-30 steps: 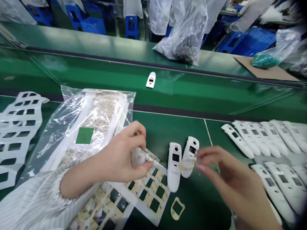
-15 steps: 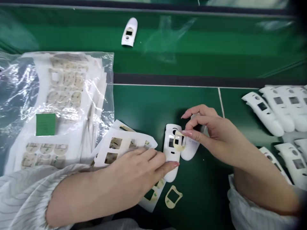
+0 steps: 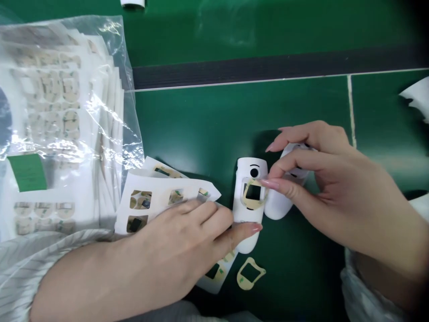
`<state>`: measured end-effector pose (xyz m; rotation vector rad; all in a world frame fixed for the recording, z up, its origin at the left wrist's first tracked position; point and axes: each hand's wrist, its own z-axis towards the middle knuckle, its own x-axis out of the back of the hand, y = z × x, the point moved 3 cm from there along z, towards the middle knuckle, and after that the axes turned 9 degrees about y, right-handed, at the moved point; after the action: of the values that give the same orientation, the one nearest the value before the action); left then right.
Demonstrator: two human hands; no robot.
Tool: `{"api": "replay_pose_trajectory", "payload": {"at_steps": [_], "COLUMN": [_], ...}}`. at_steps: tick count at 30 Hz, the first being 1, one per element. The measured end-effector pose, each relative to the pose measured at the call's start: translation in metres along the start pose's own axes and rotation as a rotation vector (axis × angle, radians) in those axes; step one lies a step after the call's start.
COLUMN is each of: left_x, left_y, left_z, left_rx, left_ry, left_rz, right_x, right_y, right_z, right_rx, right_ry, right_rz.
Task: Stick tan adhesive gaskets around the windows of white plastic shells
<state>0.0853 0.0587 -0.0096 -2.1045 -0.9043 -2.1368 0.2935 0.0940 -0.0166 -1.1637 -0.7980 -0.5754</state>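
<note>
A white plastic housing [image 3: 248, 239] with a dark square window lies upright in the middle. My left hand [image 3: 187, 246] rests over the sticker sheets [image 3: 161, 190], its thumb pressing on the housing's lower part. Between thumb and forefinger, my right hand [image 3: 311, 179] pinches a thin cream sticker frame [image 3: 252, 203], which lies over the housing's window area. A second white housing [image 3: 278, 206] is partly hidden beneath my right hand. Below the first housing, a loose cream sticker frame [image 3: 246, 284] lies on the green surface.
At the left, a clear plastic bag [image 3: 130, 134] holds stacked sticker sheets, with a green square [image 3: 28, 172] on it. One white housing [image 3: 132, 2] is cut off at the top edge. Another white part [image 3: 418, 96] shows at the right edge.
The sticker frame in my right hand has come down from a tilted position to over the housing's window. The camera view has moved closer and shifted.
</note>
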Motion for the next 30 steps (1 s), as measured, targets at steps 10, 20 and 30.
{"api": "replay_pose_trajectory", "payload": {"at_steps": [10, 20, 30], "left_x": [0.0003, 0.0029, 0.0017], "left_y": [-0.0030, -0.0033, -0.0028], "left_z": [0.0027, 0.0038, 0.0036], "left_rx": [-0.001, -0.017, -0.021], "left_ry": [-0.039, -0.022, -0.031], "left_rz": [-0.019, -0.053, -0.048], "right_x": [-0.0027, -0.0043, -0.0055], "right_y": [0.0019, 0.0032, 0.0045], "right_z": [-0.0028, -0.0018, -0.0026], "right_rx": [-0.007, 0.008, 0.002], "right_ry": [0.013, 0.004, -0.010], "right_rz": [-0.012, -0.012, -0.017]}}
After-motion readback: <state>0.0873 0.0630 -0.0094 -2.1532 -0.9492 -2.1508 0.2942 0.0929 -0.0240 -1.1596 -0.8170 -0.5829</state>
